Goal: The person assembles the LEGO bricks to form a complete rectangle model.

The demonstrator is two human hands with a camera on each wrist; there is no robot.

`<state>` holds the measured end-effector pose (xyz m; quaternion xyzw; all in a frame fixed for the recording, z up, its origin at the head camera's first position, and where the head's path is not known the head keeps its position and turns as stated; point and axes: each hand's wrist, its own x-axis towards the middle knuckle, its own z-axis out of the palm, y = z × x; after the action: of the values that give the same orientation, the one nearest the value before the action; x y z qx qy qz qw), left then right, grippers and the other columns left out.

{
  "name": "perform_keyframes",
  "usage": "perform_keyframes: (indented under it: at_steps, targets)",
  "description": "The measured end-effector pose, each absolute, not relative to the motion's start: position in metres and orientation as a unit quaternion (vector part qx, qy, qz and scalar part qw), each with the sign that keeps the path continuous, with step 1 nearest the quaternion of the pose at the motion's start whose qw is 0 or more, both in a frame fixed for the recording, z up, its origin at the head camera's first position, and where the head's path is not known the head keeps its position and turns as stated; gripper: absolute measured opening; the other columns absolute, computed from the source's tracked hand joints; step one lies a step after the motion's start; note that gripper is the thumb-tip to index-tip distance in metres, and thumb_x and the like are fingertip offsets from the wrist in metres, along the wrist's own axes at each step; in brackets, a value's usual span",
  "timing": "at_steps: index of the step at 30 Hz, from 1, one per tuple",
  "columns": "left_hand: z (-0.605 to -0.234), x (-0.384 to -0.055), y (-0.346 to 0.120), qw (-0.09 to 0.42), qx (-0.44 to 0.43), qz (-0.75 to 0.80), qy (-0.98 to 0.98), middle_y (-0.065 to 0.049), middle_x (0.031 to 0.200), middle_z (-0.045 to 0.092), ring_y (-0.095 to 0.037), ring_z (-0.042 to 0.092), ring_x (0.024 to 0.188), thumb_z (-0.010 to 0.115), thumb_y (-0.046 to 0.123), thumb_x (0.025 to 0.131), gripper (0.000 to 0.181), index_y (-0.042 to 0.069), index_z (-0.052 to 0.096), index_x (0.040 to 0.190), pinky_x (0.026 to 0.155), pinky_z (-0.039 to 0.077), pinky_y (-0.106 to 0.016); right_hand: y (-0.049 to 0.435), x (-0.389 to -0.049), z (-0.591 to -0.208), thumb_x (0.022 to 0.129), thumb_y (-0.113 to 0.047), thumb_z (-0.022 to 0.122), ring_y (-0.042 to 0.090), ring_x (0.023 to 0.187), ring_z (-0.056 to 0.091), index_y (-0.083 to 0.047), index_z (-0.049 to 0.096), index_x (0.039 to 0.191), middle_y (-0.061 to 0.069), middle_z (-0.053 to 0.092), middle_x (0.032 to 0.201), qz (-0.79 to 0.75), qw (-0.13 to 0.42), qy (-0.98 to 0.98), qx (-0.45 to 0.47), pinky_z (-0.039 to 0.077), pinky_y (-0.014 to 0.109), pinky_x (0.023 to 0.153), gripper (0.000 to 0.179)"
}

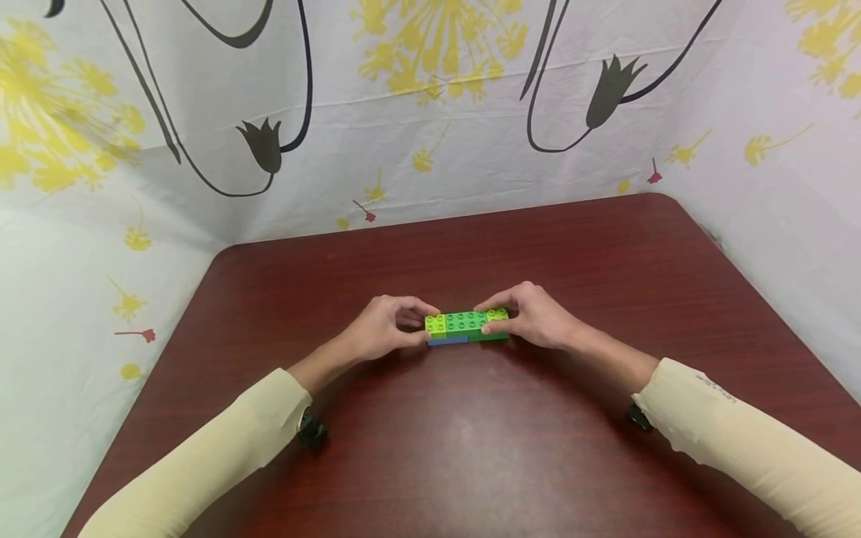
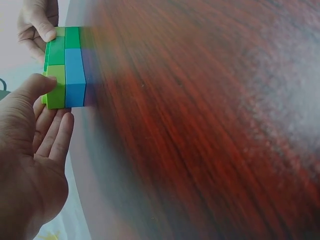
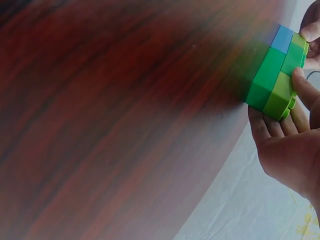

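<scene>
Toy building bricks form a two-layer block on the table. Its top layer has a green brick (image 1: 464,321) between a left lime brick (image 1: 435,329) and a right lime brick (image 1: 496,314). Below lie a blue brick (image 2: 75,77) at the left and a darker green brick (image 3: 265,77) at the right. With thumb in front and fingers behind, my left hand (image 1: 382,329) pinches the left end. My right hand (image 1: 538,317) pinches the other end, its thumb over the front near the joint of the green and lime bricks. The block's back is mostly hidden.
The dark red wooden table (image 1: 464,433) extends around the block. A white cloth (image 1: 323,172) with flower prints hangs behind the table and along both sides. Small black devices sit at both sleeve cuffs.
</scene>
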<state>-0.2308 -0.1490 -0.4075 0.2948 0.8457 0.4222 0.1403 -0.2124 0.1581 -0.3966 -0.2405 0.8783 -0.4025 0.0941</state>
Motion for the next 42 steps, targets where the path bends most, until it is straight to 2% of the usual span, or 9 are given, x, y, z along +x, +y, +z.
perform_keyframes:
  at_steps: [12, 19, 26, 34, 42]
  targets:
    - [-0.408, -0.233, -0.147, 0.147, 0.292, 0.42, 0.846, 0.0, 0.127, 0.072, -0.014, 0.073, 0.111, 0.084, 0.008, 0.092, 0.037, 0.014, 0.076, 0.128, 0.095, 0.059, -0.031, 0.16, -0.214, -0.397, 0.09, -0.016, 0.088, 0.017, 0.089, 0.069, -0.009, 0.079, 0.126, 0.005, 0.079, 0.116, -0.403, 0.099, 0.879, -0.233, 0.053, 0.034, 0.076, 0.038]
    - [-0.408, -0.232, -0.146, 0.142, 0.299, 0.422, 0.844, -0.004, 0.128, 0.072, -0.018, 0.073, 0.112, 0.084, 0.007, 0.093, 0.038, 0.012, 0.074, 0.13, 0.095, 0.06, -0.035, 0.161, -0.214, -0.396, 0.09, -0.016, 0.088, 0.016, 0.088, 0.069, -0.008, 0.079, 0.127, 0.006, 0.079, 0.115, -0.403, 0.105, 0.879, -0.232, 0.052, 0.032, 0.073, 0.039]
    - [-0.41, -0.229, -0.143, 0.134, 0.294, 0.413, 0.852, -0.004, 0.124, 0.072, -0.017, 0.073, 0.109, 0.083, 0.007, 0.093, 0.038, 0.01, 0.072, 0.13, 0.093, 0.06, -0.032, 0.162, -0.215, -0.396, 0.09, -0.016, 0.088, 0.015, 0.081, 0.068, -0.008, 0.078, 0.127, 0.005, 0.079, 0.111, -0.401, 0.107, 0.878, -0.24, 0.052, 0.029, 0.068, 0.039]
    - [-0.413, -0.223, -0.139, 0.122, 0.282, 0.412, 0.858, -0.004, 0.119, 0.073, -0.017, 0.073, 0.106, 0.084, 0.007, 0.092, 0.038, 0.008, 0.071, 0.128, 0.092, 0.06, -0.029, 0.163, -0.216, -0.397, 0.09, -0.015, 0.087, 0.016, 0.085, 0.069, -0.008, 0.077, 0.129, 0.004, 0.079, 0.111, -0.404, 0.115, 0.872, -0.251, 0.054, 0.031, 0.073, 0.04]
    - [-0.417, -0.221, -0.136, 0.115, 0.27, 0.403, 0.867, -0.003, 0.118, 0.073, -0.016, 0.073, 0.109, 0.086, 0.009, 0.091, 0.039, 0.009, 0.07, 0.128, 0.093, 0.06, -0.029, 0.165, -0.216, -0.398, 0.091, -0.019, 0.087, 0.017, 0.085, 0.068, -0.008, 0.075, 0.133, 0.002, 0.08, 0.109, -0.407, 0.134, 0.87, -0.245, 0.051, 0.03, 0.071, 0.046]
